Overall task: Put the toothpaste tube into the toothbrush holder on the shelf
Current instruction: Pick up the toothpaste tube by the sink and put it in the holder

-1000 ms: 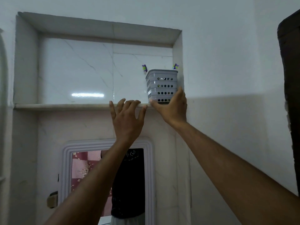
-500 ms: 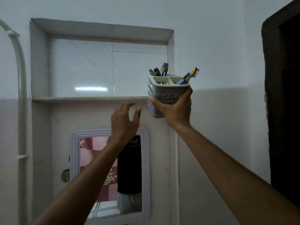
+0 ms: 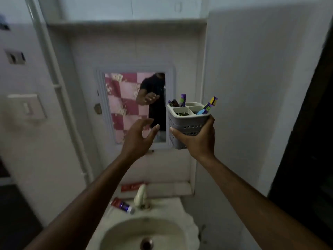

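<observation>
My right hand [image 3: 198, 141] grips a grey perforated toothbrush holder [image 3: 186, 121] from below, upright at chest height in front of the wall. Several toothbrushes [image 3: 210, 105] stick out of its compartments. My left hand [image 3: 138, 138] hovers open just left of the holder, fingers apart, holding nothing. A red, blue and white toothpaste tube [image 3: 122, 205] lies on the sink rim to the left of the tap, far below both hands. The high shelf [image 3: 126, 24] runs across the top of the view.
A white sink [image 3: 126, 230] with a cream tap [image 3: 140, 195] is below. A red box [image 3: 131, 186] lies on the ledge behind the tap. A framed mirror [image 3: 135, 105] hangs on the wall; a white pipe [image 3: 54, 78] runs down at left. A dark door edge is at right.
My right hand took the holder off the high shelf and brought it down to chest height. My left hand dropped from the shelf edge. The view tilted down to show the sink and toothpaste.
</observation>
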Demonstrator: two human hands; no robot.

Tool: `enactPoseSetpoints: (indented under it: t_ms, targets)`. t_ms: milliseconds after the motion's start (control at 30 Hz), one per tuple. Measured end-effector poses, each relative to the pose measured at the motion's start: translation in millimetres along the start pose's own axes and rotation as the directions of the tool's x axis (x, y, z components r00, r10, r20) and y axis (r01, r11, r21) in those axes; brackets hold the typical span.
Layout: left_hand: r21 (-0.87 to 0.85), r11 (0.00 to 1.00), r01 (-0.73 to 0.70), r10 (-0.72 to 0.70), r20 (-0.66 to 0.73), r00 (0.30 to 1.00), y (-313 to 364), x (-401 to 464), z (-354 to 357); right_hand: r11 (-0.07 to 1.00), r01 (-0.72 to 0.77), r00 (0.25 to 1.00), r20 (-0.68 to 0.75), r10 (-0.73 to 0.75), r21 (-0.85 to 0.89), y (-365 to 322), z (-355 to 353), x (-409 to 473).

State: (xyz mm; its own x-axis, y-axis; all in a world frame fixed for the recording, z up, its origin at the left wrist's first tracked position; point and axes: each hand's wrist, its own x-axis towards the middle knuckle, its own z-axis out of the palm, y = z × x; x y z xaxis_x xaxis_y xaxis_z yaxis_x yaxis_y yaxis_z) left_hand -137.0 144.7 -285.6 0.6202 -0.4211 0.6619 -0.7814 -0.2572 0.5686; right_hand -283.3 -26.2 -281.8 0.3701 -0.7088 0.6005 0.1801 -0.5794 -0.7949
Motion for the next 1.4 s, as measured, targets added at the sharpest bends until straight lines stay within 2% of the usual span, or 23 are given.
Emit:
enactPoseSetpoints:
  t_ms: [167, 333, 433, 567, 667, 767, 867, 967, 1033, 1100, 1200, 1333, 1367, 1400]
  targets:
    - [0.009, 0.985, 0.172, -0.172, 0.103, 0.98, -53, -80, 14, 0.975, -0.193, 0.971, 0.124, 0.206, -0.112, 57, 7, -69]
    - [0.05, 0.937, 0.345, -0.348, 0.207, 0.914, -128, -138, 26, 0.932, -0.285, 0.927, 0.184, 0.327, -0.223, 110, 29, -121]
    - [0.128, 0.899, 0.42, -0.439, 0.277, 0.855, -186, -164, 36, 0.901, -0.338, 0.891, 0.216, 0.399, -0.27, 144, 55, -145]
    - [0.297, 0.82, 0.489, -0.572, 0.4, 0.716, -261, -184, 47, 0.851, -0.416, 0.834, 0.238, 0.498, -0.321, 192, 91, -173]
    - [0.443, 0.821, 0.361, -0.563, 0.516, 0.646, -308, -191, 54, 0.812, -0.461, 0.793, 0.243, 0.558, -0.358, 223, 116, -193]
    - [0.537, 0.835, 0.12, -0.498, 0.646, 0.579, -342, -188, 65, 0.77, -0.517, 0.756, 0.222, 0.616, -0.375, 248, 135, -206]
    - [0.588, 0.803, -0.101, -0.469, 0.726, 0.503, -365, -180, 79, 0.746, -0.558, 0.734, 0.204, 0.648, -0.363, 267, 148, -214]
    - [0.594, 0.766, -0.245, -0.426, 0.755, 0.498, -381, -177, 86, 0.74, -0.57, 0.726, 0.203, 0.657, -0.357, 281, 156, -220]
    - [0.606, 0.751, -0.26, -0.422, 0.745, 0.516, -390, -177, 87, 0.745, -0.558, 0.741, 0.183, 0.646, -0.366, 290, 159, -225]
    - [0.63, 0.764, -0.14, -0.472, 0.694, 0.543, -393, -173, 83, 0.751, -0.545, 0.751, 0.181, 0.635, -0.374, 296, 162, -227]
    - [0.569, 0.806, 0.161, -0.547, 0.613, 0.57, -382, -163, 67, 0.737, -0.547, 0.747, 0.166, 0.644, -0.397, 295, 162, -236]
    - [0.282, 0.845, 0.454, -0.521, 0.626, 0.581, -320, -123, 54, 0.709, -0.58, 0.726, 0.139, 0.673, -0.402, 291, 162, -239]
    - [0.202, 0.88, 0.43, -0.458, 0.603, 0.653, -277, -108, 71, 0.727, -0.592, 0.742, 0.117, 0.66, -0.347, 289, 134, -227]
    - [0.185, 0.907, 0.377, -0.409, 0.593, 0.694, -232, -91, 87, 0.747, -0.587, 0.757, 0.114, 0.643, -0.312, 287, 109, -215]
